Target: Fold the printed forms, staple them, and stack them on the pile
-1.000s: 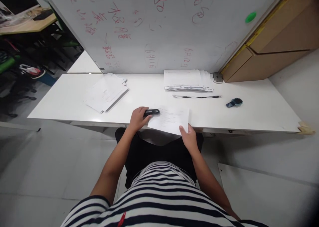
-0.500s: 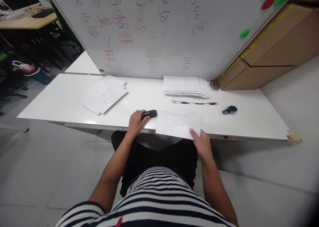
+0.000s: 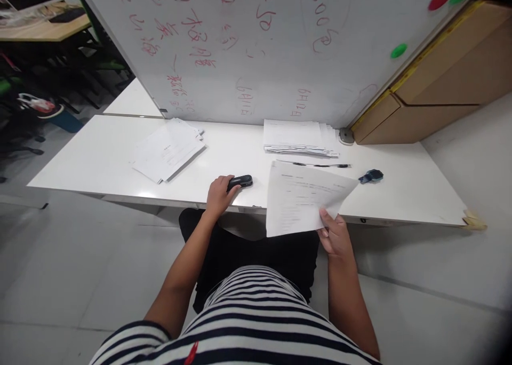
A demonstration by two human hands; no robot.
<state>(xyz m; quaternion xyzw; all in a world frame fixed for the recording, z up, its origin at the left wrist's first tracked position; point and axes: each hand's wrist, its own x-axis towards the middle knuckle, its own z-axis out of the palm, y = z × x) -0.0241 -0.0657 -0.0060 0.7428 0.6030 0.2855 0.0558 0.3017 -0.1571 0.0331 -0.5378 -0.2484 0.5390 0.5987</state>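
Note:
My left hand [image 3: 218, 195] rests on the front edge of the white table [image 3: 100, 162], its fingers closed around the rear of a black stapler [image 3: 240, 182]. Off the table, in front of me, my right hand [image 3: 335, 235] pinches the lower right corner of a printed paper sheet [image 3: 302, 200] that it holds up. I am seated, wearing a striped shirt.
A fanned pile of papers [image 3: 168, 149] lies at the left of the table and a neat paper stack [image 3: 298, 136] at the back. A black pen [image 3: 316, 165] and a small dark blue object [image 3: 371, 176] lie to the right. A whiteboard [image 3: 248, 45] stands behind.
My right hand slid the sheet rightwards across the table edge, then lifted it off the table and tilted it up. My left hand stayed on the stapler.

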